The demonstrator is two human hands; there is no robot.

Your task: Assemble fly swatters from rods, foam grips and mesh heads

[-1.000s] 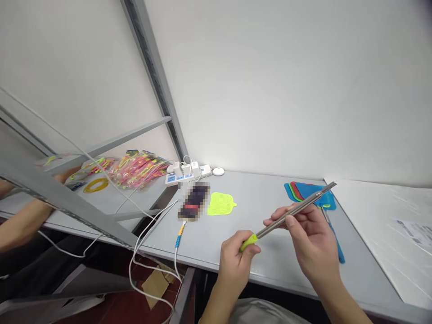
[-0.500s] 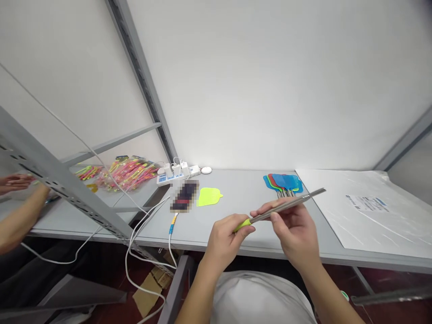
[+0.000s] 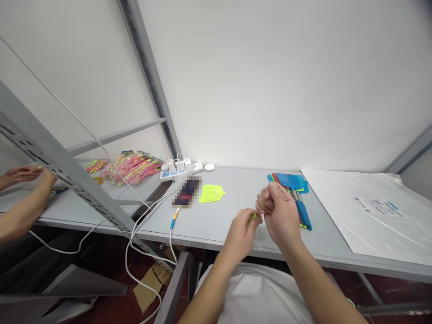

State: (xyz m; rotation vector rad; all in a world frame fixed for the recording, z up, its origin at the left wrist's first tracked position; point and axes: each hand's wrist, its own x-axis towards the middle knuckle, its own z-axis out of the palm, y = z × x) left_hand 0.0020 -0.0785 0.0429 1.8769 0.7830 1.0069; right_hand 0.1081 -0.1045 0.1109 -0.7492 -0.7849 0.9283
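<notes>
My left hand pinches a yellow-green handle, of which only a short piece shows between the fingers. Close against it, my right hand is closed in a fist just past the handle's end; whatever it grips is hidden by the fingers. A yellow-green perforated fly swatter head lies flat on the table, left of both hands. Beyond my right hand is a stack of fly swatters, with blue, red and green heads, thin metal stems and blue grips, partly covered by the hand.
A masked dark object with a cable lies near a white power strip. White wrapped sheeting covers the table's right side. Left, beyond a metal shelf post, are a co-worker's arms and bagged colourful sticks.
My right hand has turned from an open cradle under the grey metal tube into a fist beside my left hand. The tube no longer shows. Both hands conceal less of the swatter stack's grips.
</notes>
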